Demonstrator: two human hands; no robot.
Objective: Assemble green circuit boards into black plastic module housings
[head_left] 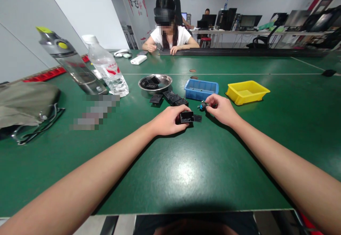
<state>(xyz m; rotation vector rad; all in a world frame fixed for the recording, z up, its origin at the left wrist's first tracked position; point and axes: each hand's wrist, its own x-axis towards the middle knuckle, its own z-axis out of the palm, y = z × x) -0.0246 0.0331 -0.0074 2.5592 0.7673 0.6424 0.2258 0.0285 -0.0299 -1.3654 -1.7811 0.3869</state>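
My left hand (170, 120) is closed around a small black plastic box (187, 117), its hollow side facing me. Just right of that box lies a flat black piece (198, 118) on the table. A small part with a blue band and green bits (203, 106) is pinched in the fingers of my right hand (221, 108); its exact kind is unclear. Beyond my left hand, several black plastic boxes (174, 98) sit in a row. A round metal bowl (165, 82) with more black pieces stands behind them.
A blue divided tray (201, 90) and a yellow tray (247, 92) stand beyond my right hand. At the left are a grey drinking bottle (71, 62), a clear water bottle (106, 66) and a cloth bag (29, 101). A person in a headset (170, 36) sits across the green table (170, 178).
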